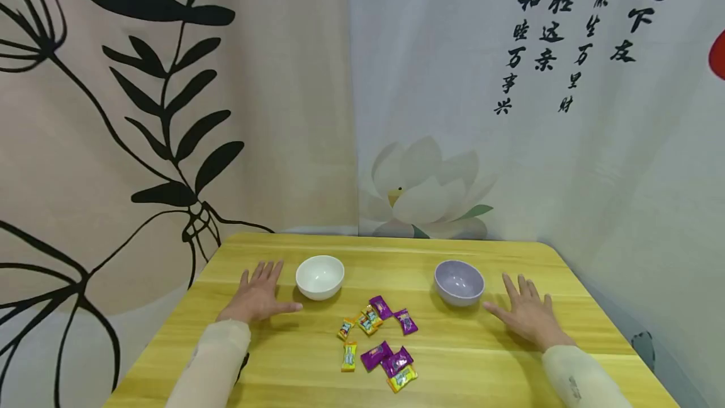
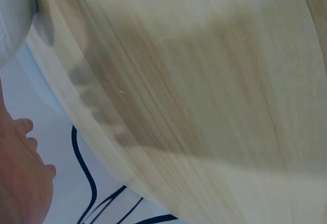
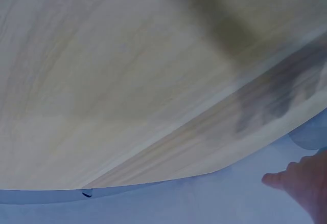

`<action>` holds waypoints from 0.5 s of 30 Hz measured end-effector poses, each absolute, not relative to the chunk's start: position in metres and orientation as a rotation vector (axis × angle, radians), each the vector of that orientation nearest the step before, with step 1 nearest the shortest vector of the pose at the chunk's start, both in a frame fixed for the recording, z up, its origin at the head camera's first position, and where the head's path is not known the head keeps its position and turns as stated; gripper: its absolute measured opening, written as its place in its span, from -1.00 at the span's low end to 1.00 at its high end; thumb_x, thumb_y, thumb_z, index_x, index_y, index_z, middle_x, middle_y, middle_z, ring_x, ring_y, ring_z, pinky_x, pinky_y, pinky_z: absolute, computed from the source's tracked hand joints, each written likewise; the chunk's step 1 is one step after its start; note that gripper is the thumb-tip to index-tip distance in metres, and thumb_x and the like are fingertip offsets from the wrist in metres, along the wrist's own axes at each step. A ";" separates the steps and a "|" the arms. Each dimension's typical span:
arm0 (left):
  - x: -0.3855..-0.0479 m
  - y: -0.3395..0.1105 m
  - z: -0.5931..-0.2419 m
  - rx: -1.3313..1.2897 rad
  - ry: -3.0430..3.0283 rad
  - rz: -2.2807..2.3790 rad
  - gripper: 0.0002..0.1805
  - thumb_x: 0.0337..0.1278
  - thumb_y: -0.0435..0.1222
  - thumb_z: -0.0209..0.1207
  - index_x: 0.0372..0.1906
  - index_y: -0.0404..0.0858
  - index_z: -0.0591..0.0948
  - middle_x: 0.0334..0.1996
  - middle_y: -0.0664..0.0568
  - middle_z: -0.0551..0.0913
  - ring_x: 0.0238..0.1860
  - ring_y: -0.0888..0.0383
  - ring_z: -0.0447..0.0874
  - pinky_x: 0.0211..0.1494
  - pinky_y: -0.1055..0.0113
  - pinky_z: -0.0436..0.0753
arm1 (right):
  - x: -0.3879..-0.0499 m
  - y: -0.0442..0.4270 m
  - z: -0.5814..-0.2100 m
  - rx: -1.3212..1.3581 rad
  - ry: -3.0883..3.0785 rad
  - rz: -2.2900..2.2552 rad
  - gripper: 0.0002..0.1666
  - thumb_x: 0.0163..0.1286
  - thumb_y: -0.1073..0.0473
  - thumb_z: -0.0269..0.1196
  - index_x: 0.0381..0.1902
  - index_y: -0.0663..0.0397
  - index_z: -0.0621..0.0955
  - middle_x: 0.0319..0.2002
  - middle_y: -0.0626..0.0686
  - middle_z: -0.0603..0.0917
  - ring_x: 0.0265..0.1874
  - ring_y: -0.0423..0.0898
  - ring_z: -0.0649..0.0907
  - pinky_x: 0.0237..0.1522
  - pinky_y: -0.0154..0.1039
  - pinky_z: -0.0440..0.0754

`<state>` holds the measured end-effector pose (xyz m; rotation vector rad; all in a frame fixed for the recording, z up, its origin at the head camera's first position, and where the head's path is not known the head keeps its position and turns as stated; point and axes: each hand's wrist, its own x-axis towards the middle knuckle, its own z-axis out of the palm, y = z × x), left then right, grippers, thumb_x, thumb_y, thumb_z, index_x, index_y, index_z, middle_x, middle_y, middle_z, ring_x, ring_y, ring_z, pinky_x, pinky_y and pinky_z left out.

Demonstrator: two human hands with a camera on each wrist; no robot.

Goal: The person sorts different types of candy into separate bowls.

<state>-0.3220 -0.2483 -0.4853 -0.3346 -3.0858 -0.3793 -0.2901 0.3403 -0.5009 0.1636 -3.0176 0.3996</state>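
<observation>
- From my end I see two bowls standing upright on the table (image 1: 294,357), well apart from each other.
- The white bowl (image 1: 320,277) is on the left; I look down into its bare white inside.
- The lavender bowl (image 1: 459,282) is on the right; its bare inner wall and bottom show too.
- All the wrapped candies I can see lie on the table, outside both bowls, nearer the person than the bowls and mostly between them.
- In the farther cluster I make out a purple candy (image 1: 381,307) against some yellow candies (image 1: 369,320) that seem to overlap, a small yellow candy (image 1: 345,328) at their left, and another purple candy (image 1: 405,321) to the right.
- In the nearer cluster, two purple packets (image 1: 376,356) lie together, a yellow packet (image 1: 402,378) touches the right one, and a single yellow piece (image 1: 348,356) lies apart at the left.
- The hands are wide apart, fingers spread. The left hand (image 1: 257,298) has its thumb just beside the white bowl; whether they touch, I cannot tell.
- The right hand (image 1: 527,310) is near the lavender bowl, thumb towards it.
- Both wrist views show me hand shadows on the table.
</observation>
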 end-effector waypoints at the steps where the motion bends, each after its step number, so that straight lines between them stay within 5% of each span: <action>1: -0.322 -0.248 -0.485 -0.339 -3.083 -0.385 0.40 -0.19 0.49 0.21 0.57 -0.34 -0.04 0.50 -0.40 -0.01 0.50 -0.36 -0.17 0.42 -0.36 -0.23 | -0.291 0.339 -0.501 0.174 -3.012 0.406 0.19 0.36 -0.51 0.01 0.53 0.31 0.05 0.43 0.60 -0.03 0.37 0.58 0.01 0.19 0.61 -0.14; 15: -0.323 -0.239 -0.481 -0.397 -3.027 -0.398 0.38 -0.17 0.47 0.23 0.55 -0.39 -0.01 0.48 -0.41 0.06 0.49 -0.36 -0.09 0.42 -0.36 -0.15 | -0.304 0.317 -0.493 0.319 -2.929 0.560 0.28 0.27 -0.45 0.21 0.53 0.36 0.00 0.43 0.56 0.05 0.35 0.55 0.13 0.25 0.49 0.10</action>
